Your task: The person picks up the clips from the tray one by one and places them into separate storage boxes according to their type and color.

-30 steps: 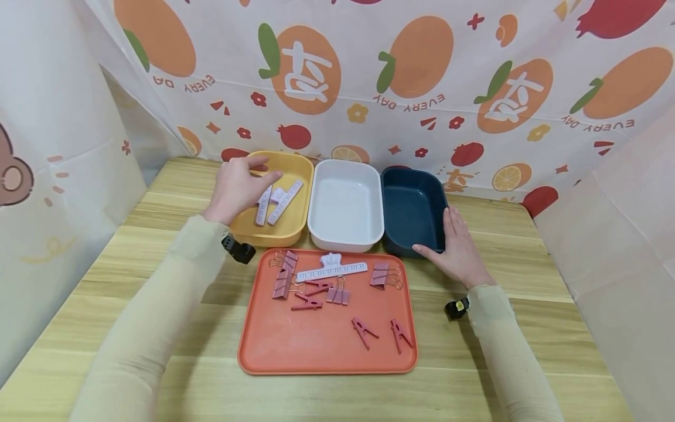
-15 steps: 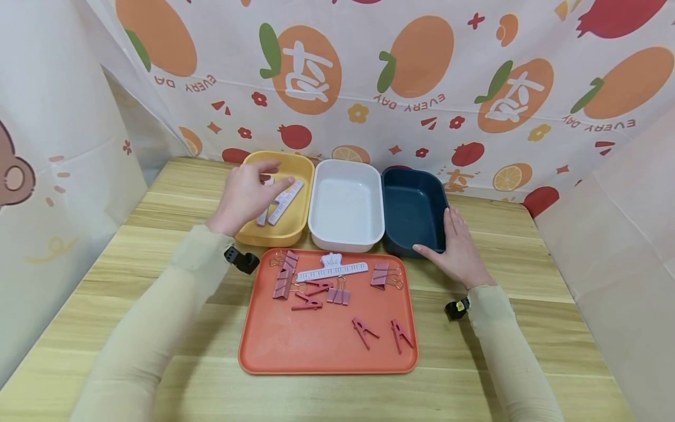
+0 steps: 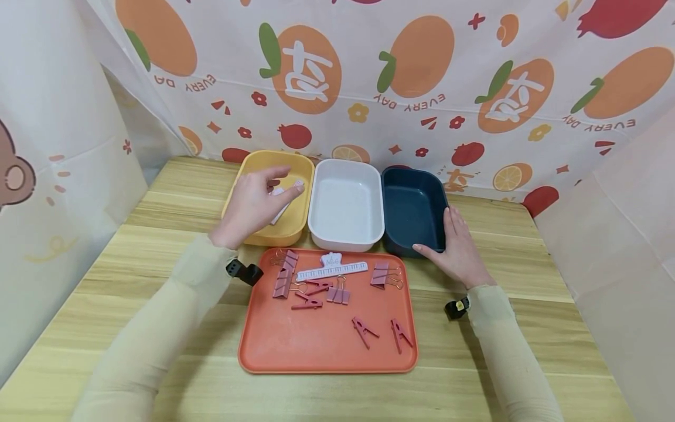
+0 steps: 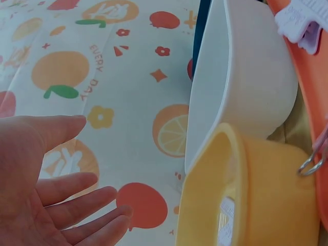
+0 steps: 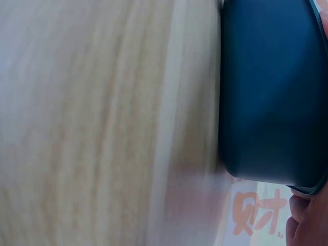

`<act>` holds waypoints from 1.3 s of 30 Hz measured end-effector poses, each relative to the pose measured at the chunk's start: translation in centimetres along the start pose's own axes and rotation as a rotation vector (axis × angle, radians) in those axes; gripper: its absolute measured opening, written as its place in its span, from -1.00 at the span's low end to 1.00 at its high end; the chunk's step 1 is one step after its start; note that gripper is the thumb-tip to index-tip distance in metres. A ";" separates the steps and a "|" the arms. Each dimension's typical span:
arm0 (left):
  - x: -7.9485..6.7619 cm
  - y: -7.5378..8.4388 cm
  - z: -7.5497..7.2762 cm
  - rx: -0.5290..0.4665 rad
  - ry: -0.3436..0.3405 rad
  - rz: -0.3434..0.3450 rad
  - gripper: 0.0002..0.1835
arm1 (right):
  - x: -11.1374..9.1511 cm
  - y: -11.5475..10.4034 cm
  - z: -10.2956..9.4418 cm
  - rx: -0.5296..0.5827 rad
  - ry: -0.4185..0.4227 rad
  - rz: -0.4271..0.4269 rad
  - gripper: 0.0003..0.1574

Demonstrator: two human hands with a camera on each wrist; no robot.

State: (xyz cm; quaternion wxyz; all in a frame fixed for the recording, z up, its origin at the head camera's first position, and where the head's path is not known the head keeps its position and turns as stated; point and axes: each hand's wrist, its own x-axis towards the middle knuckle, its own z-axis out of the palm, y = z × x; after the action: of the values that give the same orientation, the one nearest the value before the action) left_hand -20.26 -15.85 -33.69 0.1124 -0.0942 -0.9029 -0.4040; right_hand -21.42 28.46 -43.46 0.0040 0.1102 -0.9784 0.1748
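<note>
My left hand (image 3: 252,200) hovers over the yellow bin (image 3: 274,237), thumb and fingers spread apart with nothing between them, as the left wrist view also shows. Below it in the bin lie piano-key-patterned white bag clips (image 3: 279,215), partly covered by the hand. My right hand (image 3: 463,251) rests against the near right corner of the dark blue bin (image 3: 413,214), fingers straight along its side and thumb at the front rim. In the right wrist view, fingers (image 5: 301,215) show at the bin's edge.
Between them stands a white bin (image 3: 345,202). On the orange tray (image 3: 295,346) in front lie another white bag clip (image 3: 331,271), pink binder clips (image 3: 381,275) and several dark pink clothespins (image 3: 364,332). A fruit-print cloth (image 3: 364,82) hangs behind the bins.
My left hand has shifted right and slightly nearer above the yellow bin, covering more of the clips there. The right hand stays in place.
</note>
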 end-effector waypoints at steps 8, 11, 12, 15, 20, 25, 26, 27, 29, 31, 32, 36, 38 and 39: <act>-0.7 0.5 0.4 0.004 0.000 0.036 -0.37 | 0.0 0.0 -0.1 -0.002 0.002 -0.006 0.56; -0.9 0.8 0.7 -0.007 0.004 0.051 -0.38 | 0.1 -0.1 -0.2 -0.004 0.002 -0.004 0.56; -1.0 0.9 0.8 -0.012 0.003 0.053 -0.38 | 0.1 -0.1 -0.2 -0.005 0.001 -0.003 0.56; -1.3 1.0 0.9 -0.020 -0.009 0.046 -0.38 | 0.1 -0.1 -0.2 -0.005 0.002 -0.003 0.56; -1.9 1.2 1.1 -0.038 -0.029 0.049 -0.38 | 0.0 0.0 -0.1 -0.004 0.008 -0.007 0.56; -2.3 1.5 1.2 -0.044 -0.033 0.054 -0.36 | 0.0 0.0 0.0 -0.009 0.015 -0.010 0.55; -2.4 1.5 1.3 -0.044 -0.035 0.053 -0.35 | 0.0 0.0 0.1 -0.009 0.017 -0.010 0.55; -2.5 1.6 1.3 -0.044 -0.036 0.053 -0.35 | 0.0 0.0 0.1 -0.010 0.018 -0.010 0.55; -2.8 1.7 1.4 -0.050 -0.041 0.053 -0.34 | 0.0 0.0 0.1 -0.011 0.023 -0.009 0.55; -3.0 1.8 1.5 -0.055 -0.049 0.051 -0.33 | 0.0 0.0 0.1 -0.010 0.022 -0.006 0.56; -3.1 1.8 1.5 -0.060 -0.053 0.049 -0.33 | 0.0 0.0 0.0 -0.009 0.022 -0.005 0.56; -3.4 1.8 1.6 -0.066 -0.082 0.041 -0.32 | -0.1 -0.1 0.0 -0.006 0.016 -0.005 0.54; -3.6 1.8 1.6 -0.066 -0.100 0.039 -0.31 | -0.1 -0.1 0.0 -0.004 0.014 -0.005 0.54; -3.8 1.9 1.6 -0.065 -0.110 0.039 -0.31 | -0.1 -0.1 0.1 -0.005 0.014 -0.003 0.55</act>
State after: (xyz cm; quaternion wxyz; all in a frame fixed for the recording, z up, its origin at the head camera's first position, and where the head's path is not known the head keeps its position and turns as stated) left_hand -16.38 -13.70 -34.44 0.0674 -0.1375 -0.8921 -0.4251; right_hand -21.35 28.39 -43.52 0.0116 0.1106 -0.9786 0.1731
